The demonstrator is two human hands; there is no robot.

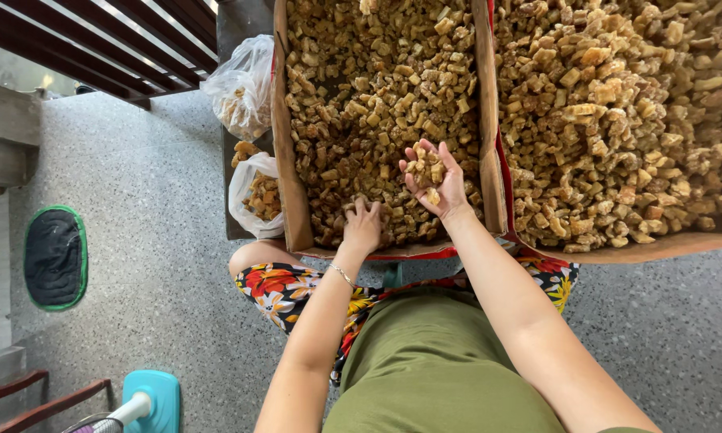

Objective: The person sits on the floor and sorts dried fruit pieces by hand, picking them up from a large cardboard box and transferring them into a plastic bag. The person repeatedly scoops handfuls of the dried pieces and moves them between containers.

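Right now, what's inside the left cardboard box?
The left cardboard box is heaped with brown sugared chunks; the left hand digs into them. The box bottom is covered.

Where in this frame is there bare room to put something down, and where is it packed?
Bare speckled floor lies between the dark mat and the left box; more shows under the right box. Both boxes are heaped with brown chunks. The left hand presses into them; the right hand cups some. Two bags crowd the box's left side.
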